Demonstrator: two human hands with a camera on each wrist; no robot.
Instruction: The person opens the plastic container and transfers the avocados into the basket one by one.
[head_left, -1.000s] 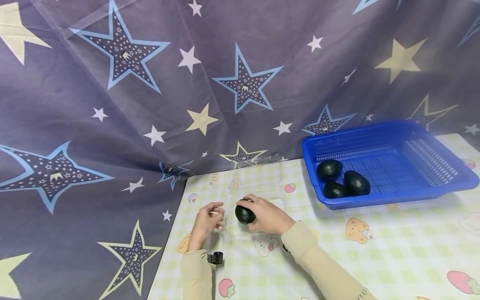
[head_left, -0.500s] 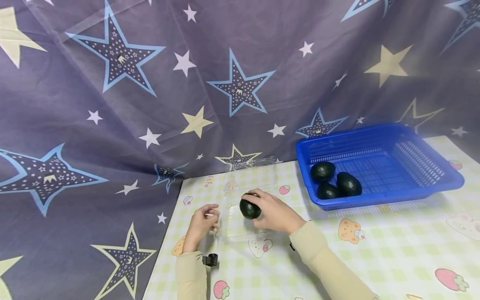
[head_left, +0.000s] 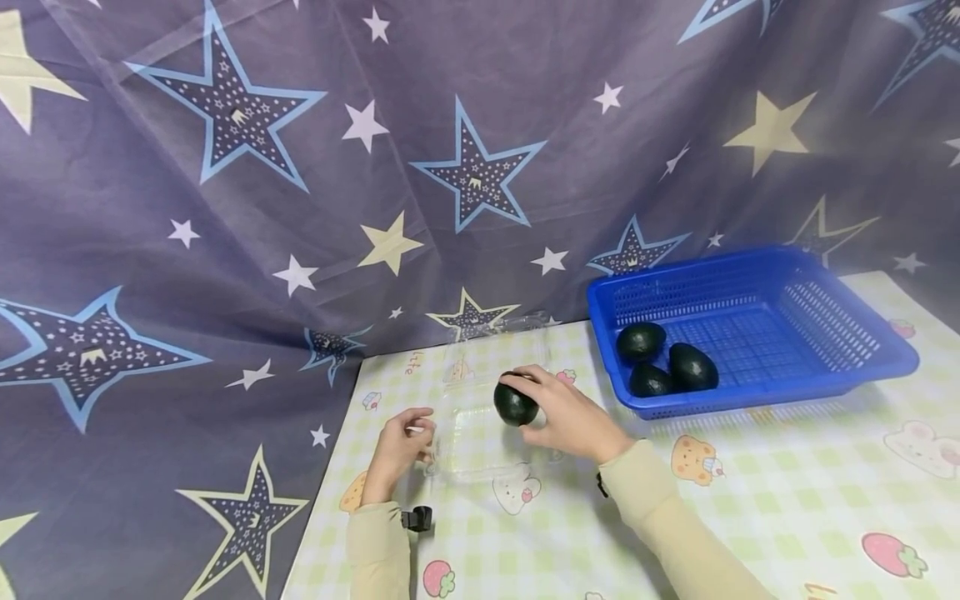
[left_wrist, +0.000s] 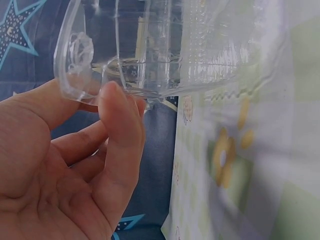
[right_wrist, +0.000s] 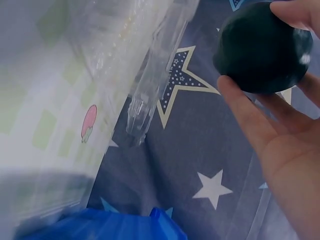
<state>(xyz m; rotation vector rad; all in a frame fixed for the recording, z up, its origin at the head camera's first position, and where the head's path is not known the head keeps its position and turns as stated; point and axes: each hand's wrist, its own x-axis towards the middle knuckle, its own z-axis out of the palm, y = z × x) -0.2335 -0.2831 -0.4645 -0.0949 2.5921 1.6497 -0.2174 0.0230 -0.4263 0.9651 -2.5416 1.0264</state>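
The avocado (head_left: 515, 405) is dark and round. It sits in the right hand (head_left: 564, 417), up in the air just above the clear box (head_left: 480, 442). The fingers (right_wrist: 250, 117) curl round the avocado, with the thumb on one side and the other fingers on the far side. It does not touch the box.

The left hand (head_left: 397, 450) pinches the near left rim of the box (left_wrist: 150, 50) between the thumb and the bent fingers. That holds the box in place on the table (head_left: 750, 500). The box's lid stands open at the back.

To do this well, I think the left hand should keep its hold, because the thin box looks light and could slide. The right hand should hold the avocado snug but not squeeze hard, since it may bruise. It is best to move it slowly and straight over the open box, away from the rim.

To the right is a blue basket (head_left: 885, 354). Three more avocados (head_left: 666, 363) lie close together in its near left corner. A cloth with stars (head_left: 225, 208) hangs behind.
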